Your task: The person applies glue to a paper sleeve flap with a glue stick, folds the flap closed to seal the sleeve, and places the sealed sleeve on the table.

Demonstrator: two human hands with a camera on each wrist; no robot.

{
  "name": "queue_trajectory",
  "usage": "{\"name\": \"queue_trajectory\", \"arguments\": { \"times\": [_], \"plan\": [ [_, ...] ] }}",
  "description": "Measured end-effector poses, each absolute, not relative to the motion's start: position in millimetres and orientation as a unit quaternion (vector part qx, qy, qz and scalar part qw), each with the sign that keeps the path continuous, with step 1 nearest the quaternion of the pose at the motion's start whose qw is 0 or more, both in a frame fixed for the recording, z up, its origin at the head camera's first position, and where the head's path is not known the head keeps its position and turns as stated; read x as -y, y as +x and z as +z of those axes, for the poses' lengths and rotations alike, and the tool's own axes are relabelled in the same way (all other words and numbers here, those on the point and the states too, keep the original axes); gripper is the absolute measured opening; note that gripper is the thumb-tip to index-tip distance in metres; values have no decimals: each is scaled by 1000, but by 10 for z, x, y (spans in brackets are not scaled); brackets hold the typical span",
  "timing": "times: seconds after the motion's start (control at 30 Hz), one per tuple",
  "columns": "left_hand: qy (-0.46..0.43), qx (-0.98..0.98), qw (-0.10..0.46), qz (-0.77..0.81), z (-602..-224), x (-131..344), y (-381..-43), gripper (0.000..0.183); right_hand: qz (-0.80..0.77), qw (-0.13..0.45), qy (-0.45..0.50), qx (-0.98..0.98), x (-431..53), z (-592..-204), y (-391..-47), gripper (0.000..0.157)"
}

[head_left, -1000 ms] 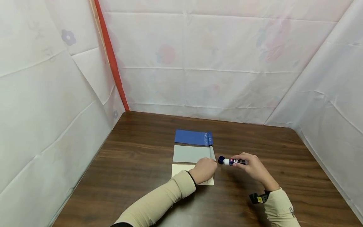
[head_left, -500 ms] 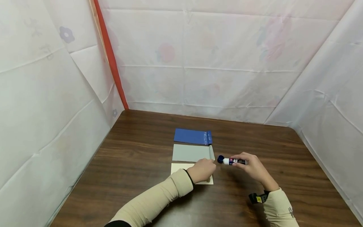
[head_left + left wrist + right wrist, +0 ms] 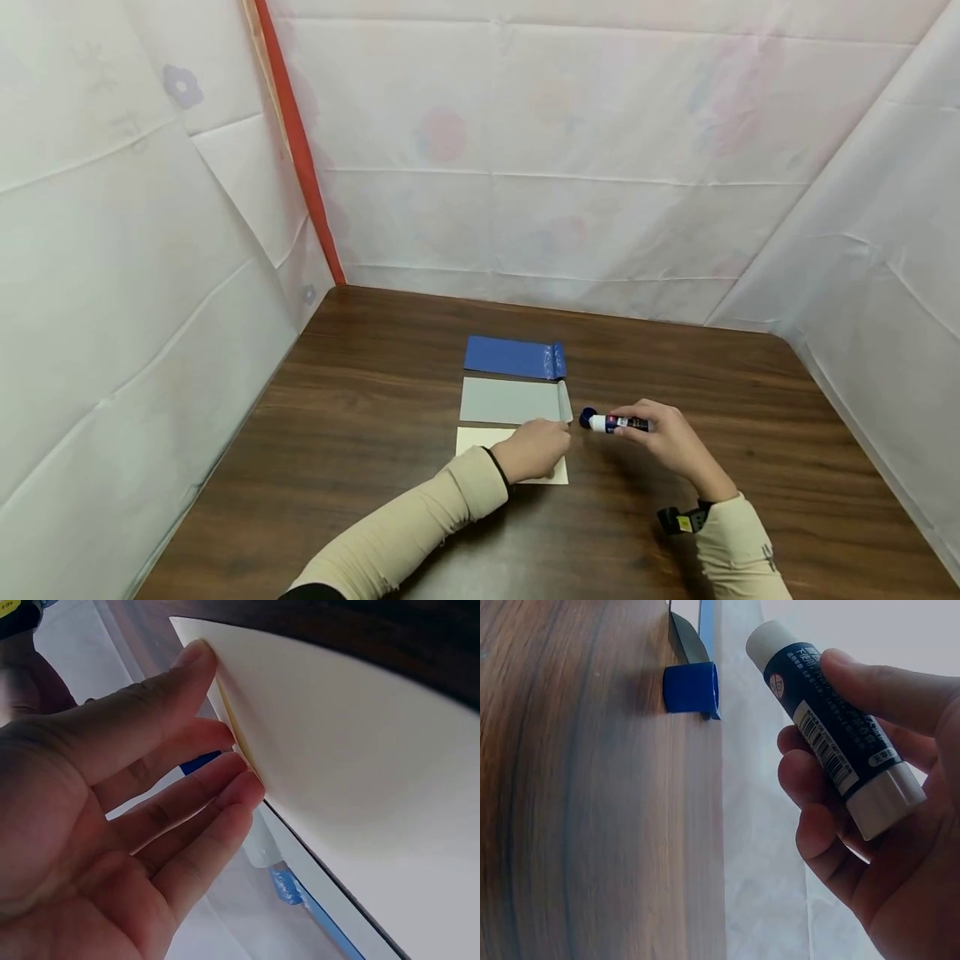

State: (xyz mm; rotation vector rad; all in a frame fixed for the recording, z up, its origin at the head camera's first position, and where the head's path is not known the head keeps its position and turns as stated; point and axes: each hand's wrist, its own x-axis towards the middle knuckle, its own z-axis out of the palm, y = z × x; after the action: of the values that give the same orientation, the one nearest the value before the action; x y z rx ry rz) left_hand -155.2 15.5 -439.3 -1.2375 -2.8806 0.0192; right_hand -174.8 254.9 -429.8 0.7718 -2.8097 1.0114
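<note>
My left hand is at the right edge of a cream sheet of paper. Thumb and fingertips pinch that edge, and the paper bows there in the left wrist view. The hand and wrist cover part of the sheet in the head view. My right hand grips a glue stick with a dark label and white ends, raised and tilted. Just left of its white tip, a blue cap stands on the table. Behind the cream sheet lies a grey-green sheet with its right end folded over.
Farthest back on the brown wood table is a blue sheet, its right end creased and streaked with white glue. White patterned cloth hangs around the back and sides, with a red strip in the left corner.
My left hand has turned slightly and shifted a little left along the cream sheet's edge. The right hand and glue stick stay in place; the head view tilts slightly.
</note>
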Motion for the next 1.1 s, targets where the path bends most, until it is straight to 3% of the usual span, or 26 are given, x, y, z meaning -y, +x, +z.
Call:
{"name": "queue_trajectory", "arguments": {
  "times": [0.8,1.0,1.1],
  "plan": [
    [-404,914,-39,-17,-4426,-130,-1570,24,339,28,247,907,-2538,-4373,-1708,23],
    [-394,917,-56,-34,-4427,-72,-1563,13,339,35,252,906,-2550,-4377,-1709,23],
    [-396,915,-57,-41,-4437,-56,-1570,18,338,36,250,907,-2550,-4369,-1697,22]
  ]
}}
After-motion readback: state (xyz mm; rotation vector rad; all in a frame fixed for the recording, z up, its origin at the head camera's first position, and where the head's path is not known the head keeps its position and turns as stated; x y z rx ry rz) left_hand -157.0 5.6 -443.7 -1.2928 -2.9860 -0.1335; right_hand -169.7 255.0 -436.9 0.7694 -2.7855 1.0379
